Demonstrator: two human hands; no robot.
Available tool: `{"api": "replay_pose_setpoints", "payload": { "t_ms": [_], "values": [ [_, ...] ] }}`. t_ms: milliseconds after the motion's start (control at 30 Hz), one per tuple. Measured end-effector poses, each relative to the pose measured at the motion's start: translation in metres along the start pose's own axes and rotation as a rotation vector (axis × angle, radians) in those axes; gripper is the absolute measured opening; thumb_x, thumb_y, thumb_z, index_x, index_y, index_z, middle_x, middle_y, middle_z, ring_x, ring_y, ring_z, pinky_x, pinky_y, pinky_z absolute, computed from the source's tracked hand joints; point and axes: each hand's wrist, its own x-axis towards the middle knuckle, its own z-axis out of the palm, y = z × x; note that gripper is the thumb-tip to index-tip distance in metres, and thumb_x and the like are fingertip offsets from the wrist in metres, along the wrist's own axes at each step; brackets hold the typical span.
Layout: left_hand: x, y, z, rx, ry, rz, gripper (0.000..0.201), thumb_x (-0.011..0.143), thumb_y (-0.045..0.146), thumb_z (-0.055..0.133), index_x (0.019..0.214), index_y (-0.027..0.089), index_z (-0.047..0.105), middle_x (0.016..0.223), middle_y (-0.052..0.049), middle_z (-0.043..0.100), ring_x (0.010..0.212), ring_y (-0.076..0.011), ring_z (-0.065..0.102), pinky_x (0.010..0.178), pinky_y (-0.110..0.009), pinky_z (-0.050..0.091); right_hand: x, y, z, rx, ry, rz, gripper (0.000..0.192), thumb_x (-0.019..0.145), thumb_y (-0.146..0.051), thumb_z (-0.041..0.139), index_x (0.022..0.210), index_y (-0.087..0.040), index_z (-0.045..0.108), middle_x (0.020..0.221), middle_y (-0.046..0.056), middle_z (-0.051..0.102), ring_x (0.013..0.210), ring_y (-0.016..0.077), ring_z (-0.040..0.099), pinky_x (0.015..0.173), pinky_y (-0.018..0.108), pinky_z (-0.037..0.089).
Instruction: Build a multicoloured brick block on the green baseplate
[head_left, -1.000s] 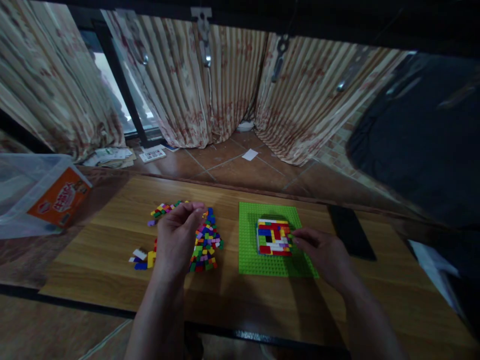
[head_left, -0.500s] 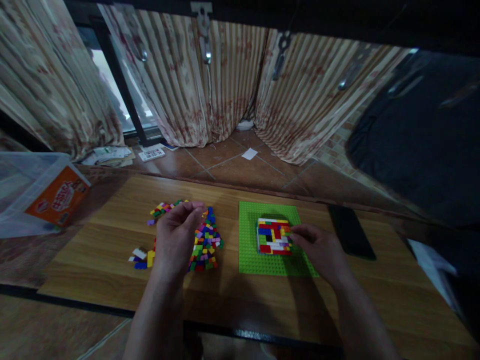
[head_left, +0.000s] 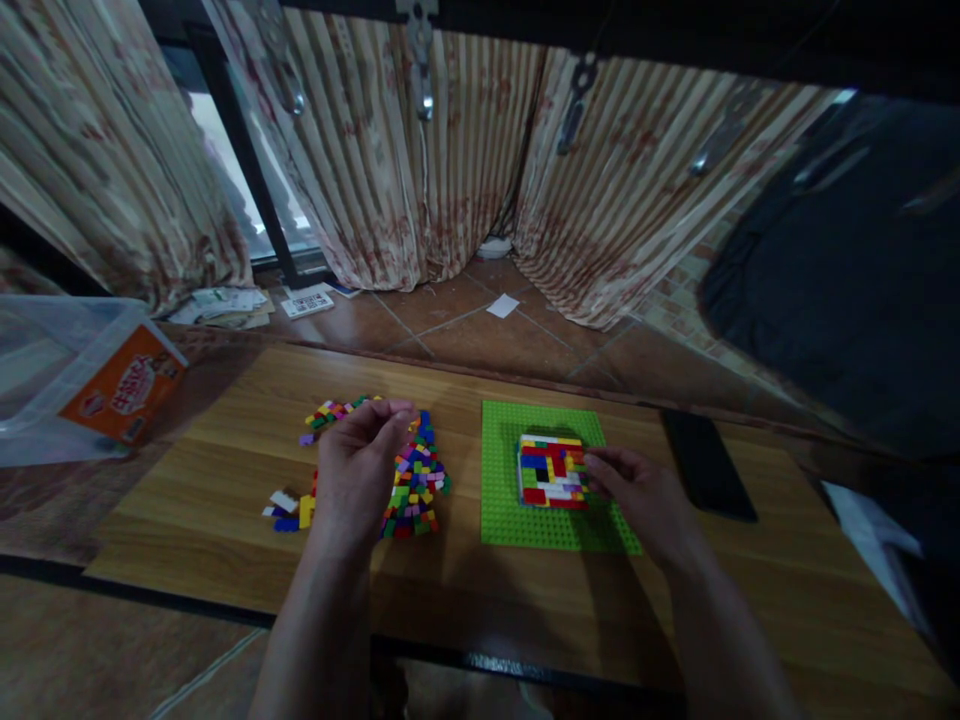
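Observation:
A green baseplate (head_left: pixel 502 500) lies on the wooden table (head_left: pixel 225 470), bearing a square block of red, yellow, blue and white bricks (head_left: pixel 549 470). My right hand (head_left: pixel 637 495) rests on the plate with its fingertips against the block's right edge. Whether a brick sits under those fingertips is hidden. My left hand (head_left: pixel 360 470) hovers over a heap of loose coloured bricks (head_left: pixel 416 480), fingers curled together above it; I cannot tell if it pinches a brick.
A black phone (head_left: pixel 706 465) lies on the table right of the plate. A clear plastic bin with an orange packet (head_left: pixel 120 385) stands at the far left. Striped curtains and a tiled floor with papers lie beyond the table's far edge.
My right hand's fingertips have crept slightly up along the block's right edge. The left hand has stayed over the heap. The camera has shifted a little.

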Motion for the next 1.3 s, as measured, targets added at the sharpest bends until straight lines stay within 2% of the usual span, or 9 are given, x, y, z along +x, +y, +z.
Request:
{"api": "replay_pose_setpoints", "payload": {
  "t_ms": [167,433,800,900,1000,1100,1200,1300],
  "values": [
    [0.0,0.0,0.001,-0.012,0.001,-0.001,0.021,0.067,0.031,0.075,0.081,0.017,0.071,0.073,0.0,0.066,0.064,-0.0106,0.054,0.062,-0.022,0.041,0.002,0.004,0.004,-0.049,0.012,-0.032,0.04,0.071,-0.048,0.07,0.093,-0.014,0.072,0.077,0.006,0.073,0.064,0.0181,0.065,0.059,0.031,0.053],
    [-0.003,0.005,0.004,-0.015,0.006,-0.017,0.019,0.066,0.029,0.074,0.079,0.015,0.07,0.069,0.0,0.064,0.061,-0.0106,0.053,0.059,-0.022,0.041,0.002,0.005,0.007,-0.072,0.047,0.002,0.037,0.069,-0.047,0.069,0.089,-0.015,0.073,0.067,0.003,0.07,0.057,0.0161,0.06,0.054,0.03,0.049],
    [-0.004,0.005,0.008,-0.009,-0.01,-0.029,0.018,0.066,0.028,0.074,0.078,0.015,0.07,0.07,0.0,0.063,0.06,-0.0091,0.051,0.057,-0.021,0.039,-0.001,0.003,0.006,0.024,0.037,0.036,0.042,0.069,-0.054,0.069,0.082,-0.015,0.072,0.064,0.004,0.068,0.055,0.0153,0.06,0.05,0.026,0.048],
    [-0.003,0.005,0.006,0.007,0.007,-0.026,0.018,0.066,0.029,0.074,0.077,0.016,0.07,0.071,0.0,0.064,0.061,-0.0099,0.052,0.058,-0.021,0.039,-0.001,0.001,0.004,0.153,0.154,0.049,0.047,0.071,-0.059,0.065,0.081,-0.014,0.071,0.067,0.006,0.068,0.053,0.0137,0.058,0.049,0.025,0.047],
    [-0.003,0.006,0.004,0.022,0.018,-0.025,0.017,0.067,0.03,0.073,0.077,0.016,0.07,0.073,-0.001,0.066,0.064,-0.0109,0.055,0.06,-0.022,0.041,-0.002,-0.005,0.005,0.179,0.329,-0.012,0.047,0.075,-0.059,0.062,0.082,-0.013,0.07,0.067,0.006,0.067,0.051,0.0132,0.056,0.049,0.026,0.046],
    [-0.001,0.004,0.002,0.02,0.015,-0.011,0.019,0.068,0.03,0.072,0.079,0.016,0.07,0.075,-0.001,0.067,0.065,-0.0116,0.056,0.062,-0.022,0.042,-0.006,-0.016,0.011,0.143,0.417,-0.131,0.042,0.08,-0.054,0.06,0.081,-0.014,0.07,0.065,0.005,0.065,0.052,0.0137,0.056,0.05,0.026,0.045],
    [0.001,0.002,0.001,0.014,0.018,-0.008,0.019,0.068,0.03,0.074,0.081,0.016,0.071,0.076,-0.001,0.067,0.067,-0.0113,0.056,0.063,-0.021,0.043,-0.017,-0.028,0.021,0.123,0.433,-0.215,0.037,0.082,-0.051,0.059,0.079,-0.016,0.07,0.064,0.003,0.065,0.054,0.014,0.057,0.052,0.026,0.046],
    [-0.001,0.006,-0.001,-0.053,0.031,-0.002,0.017,0.069,0.028,0.075,0.08,0.016,0.071,0.079,-0.001,0.068,0.068,-0.0102,0.057,0.065,-0.021,0.044,-0.033,-0.035,0.036,0.088,0.354,-0.296,0.036,0.086,-0.05,0.056,0.077,-0.018,0.069,0.063,0.002,0.064,0.056,0.0148,0.058,0.054,0.026,0.047]
  ]
}}
